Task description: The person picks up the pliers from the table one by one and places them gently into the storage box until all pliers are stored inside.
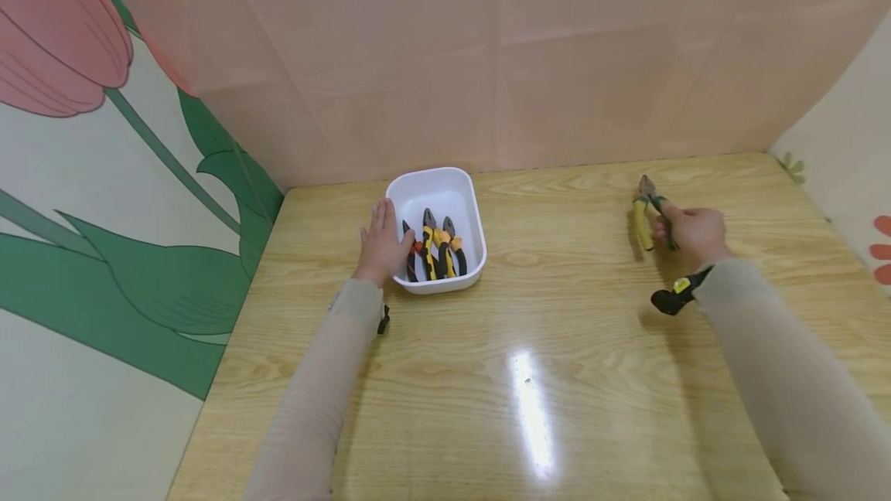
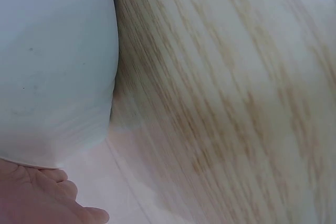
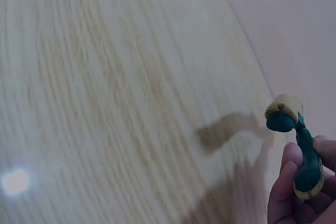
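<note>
A white plastic basin (image 1: 435, 182) stands toward the back left of the table, with several pliers lying in it side by side, among them yellow-and-black pliers (image 1: 429, 246). My left hand (image 1: 383, 244) rests on the basin's left rim, its fingers fairly straight; the left wrist view shows those fingers against the basin's wall (image 2: 58, 66). At the right, my right hand (image 1: 696, 234) grips green-and-yellow pliers (image 1: 641, 224) by one handle, above the table. The pliers' handle (image 3: 308, 166) is pinched between thumb and fingers in the right wrist view.
The wood-grain table (image 1: 557, 292) runs back to a pink cloth wall (image 1: 487, 60). A panel with painted tulips and leaves (image 1: 153, 284) borders the left side, and another with red flowers stands at the right. A light glare (image 1: 532, 416) shines on the tabletop.
</note>
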Available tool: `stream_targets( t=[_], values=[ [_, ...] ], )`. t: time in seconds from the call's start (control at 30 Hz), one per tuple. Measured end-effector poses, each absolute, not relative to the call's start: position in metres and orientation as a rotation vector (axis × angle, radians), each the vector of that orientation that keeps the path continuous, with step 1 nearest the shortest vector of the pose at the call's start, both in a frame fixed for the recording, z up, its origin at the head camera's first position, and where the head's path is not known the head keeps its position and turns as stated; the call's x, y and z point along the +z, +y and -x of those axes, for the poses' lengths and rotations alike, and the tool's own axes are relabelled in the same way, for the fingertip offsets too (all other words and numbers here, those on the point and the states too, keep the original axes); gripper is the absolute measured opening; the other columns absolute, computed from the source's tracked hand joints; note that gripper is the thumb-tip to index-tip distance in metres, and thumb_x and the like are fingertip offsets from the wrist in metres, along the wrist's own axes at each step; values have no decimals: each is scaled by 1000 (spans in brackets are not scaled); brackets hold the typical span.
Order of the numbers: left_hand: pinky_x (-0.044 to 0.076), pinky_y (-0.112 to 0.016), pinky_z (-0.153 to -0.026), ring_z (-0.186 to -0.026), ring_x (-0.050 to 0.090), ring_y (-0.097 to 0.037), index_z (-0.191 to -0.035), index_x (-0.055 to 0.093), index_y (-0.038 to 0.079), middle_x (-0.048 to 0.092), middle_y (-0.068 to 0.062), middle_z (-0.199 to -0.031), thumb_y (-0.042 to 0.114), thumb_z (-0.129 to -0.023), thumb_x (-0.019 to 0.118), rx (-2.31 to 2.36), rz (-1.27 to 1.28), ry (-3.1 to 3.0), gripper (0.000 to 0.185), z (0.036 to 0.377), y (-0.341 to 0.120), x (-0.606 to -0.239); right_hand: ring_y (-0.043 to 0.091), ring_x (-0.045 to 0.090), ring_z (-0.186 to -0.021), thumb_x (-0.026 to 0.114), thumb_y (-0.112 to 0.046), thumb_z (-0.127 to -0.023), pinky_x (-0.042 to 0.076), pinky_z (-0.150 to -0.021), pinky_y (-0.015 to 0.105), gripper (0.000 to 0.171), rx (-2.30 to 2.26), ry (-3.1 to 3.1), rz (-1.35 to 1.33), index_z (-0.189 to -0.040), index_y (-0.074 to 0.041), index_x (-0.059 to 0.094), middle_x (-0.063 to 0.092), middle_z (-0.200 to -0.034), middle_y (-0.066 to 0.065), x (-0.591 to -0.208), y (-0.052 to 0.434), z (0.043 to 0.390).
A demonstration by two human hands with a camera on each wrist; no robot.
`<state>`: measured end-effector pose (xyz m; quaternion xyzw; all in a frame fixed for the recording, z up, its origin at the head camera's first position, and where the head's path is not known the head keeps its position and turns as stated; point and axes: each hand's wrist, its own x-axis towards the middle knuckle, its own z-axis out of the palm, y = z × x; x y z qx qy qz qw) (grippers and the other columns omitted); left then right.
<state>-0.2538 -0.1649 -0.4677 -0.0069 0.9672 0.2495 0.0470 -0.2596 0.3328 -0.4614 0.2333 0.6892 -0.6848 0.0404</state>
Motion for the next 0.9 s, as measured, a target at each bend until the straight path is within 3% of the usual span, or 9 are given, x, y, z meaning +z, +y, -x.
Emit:
stream_targets(
  t=[0.2, 0.4, 0.67, 0.9],
  values=[
    [1, -60, -123, -156, -2, -32, -162, -2, 6, -2, -14, -170, 39, -106, 47, 767, 32, 2943, 82, 253, -164, -465, 5, 63, -64, 55, -28, -105, 57, -60, 20, 43, -2039, 2185, -696, -124, 10, 54, 65, -73, -5, -454, 323, 261],
    [4, -60, -123, -156, 1, -33, -162, 2, 3, 1, -16, -170, 39, -106, 48, 772, 22, 2965, 81, 251, -163, -464, 4, 63, -64, 55, -28, -105, 58, -61, 20, 38, -2060, 2203, -659, -116, 8, 58, 65, -72, -6, -448, 313, 261],
    [4, -61, -123, -156, 0, -33, -162, 0, 4, 0, -16, -170, 40, -106, 48, 776, 24, 2957, 82, 252, -163, -466, 2, 64, -66, 54, -28, -105, 58, -63, 18, 57, -2085, 2191, -666, -141, 16, 44, 66, -72, -8, -441, 299, 260],
    [4, -61, -123, -156, 0, -33, -162, 1, 4, 0, -15, -170, 40, -106, 48, 780, 28, 2960, 82, 253, -163, -467, 0, 64, -66, 50, -29, -106, 57, -63, 16, 59, -2021, 2259, -634, -142, 17, 43, 65, -70, -13, -437, 288, 262]
  ],
)
